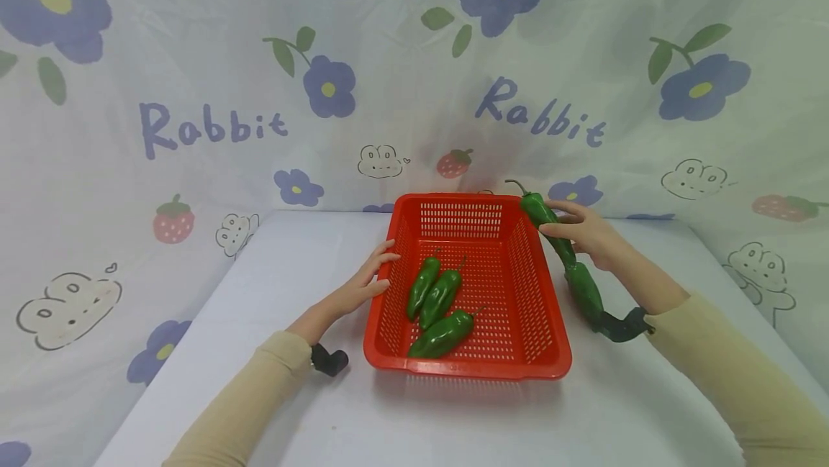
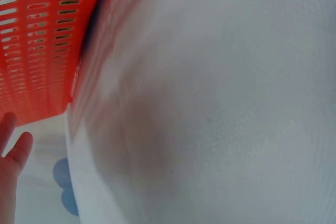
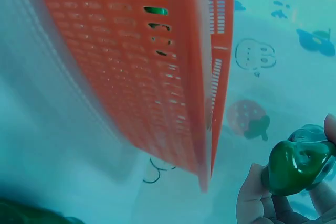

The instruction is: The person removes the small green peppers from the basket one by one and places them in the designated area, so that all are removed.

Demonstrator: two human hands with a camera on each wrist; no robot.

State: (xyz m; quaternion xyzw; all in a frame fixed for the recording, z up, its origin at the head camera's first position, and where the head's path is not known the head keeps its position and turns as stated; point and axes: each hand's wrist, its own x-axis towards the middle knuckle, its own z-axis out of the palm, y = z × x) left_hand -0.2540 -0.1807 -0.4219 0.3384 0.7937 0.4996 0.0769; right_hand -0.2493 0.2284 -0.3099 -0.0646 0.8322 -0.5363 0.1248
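Note:
A red plastic basket (image 1: 468, 368) with slotted walls stands on the table, and three green peppers (image 1: 442, 298) lie inside it toward the left and front. My right hand (image 1: 591, 233) grips another green pepper (image 1: 542, 215) by the basket's far right rim, its stem pointing up and left. In the right wrist view the rounded end of that held pepper (image 3: 295, 167) shows between thumb and fingers. Below this hand, one more green pepper (image 1: 585, 296) lies right of the basket. My left hand (image 1: 359, 286) is at the basket's left rim, fingers extended.
A white cloth covers the table (image 1: 304, 409). Behind it hangs a curtain (image 1: 414, 121) printed with flowers, rabbits and strawberries. A black wrist mount (image 1: 330, 360) sits at the left wrist, and another black mount (image 1: 623, 326) is beside the right wrist.

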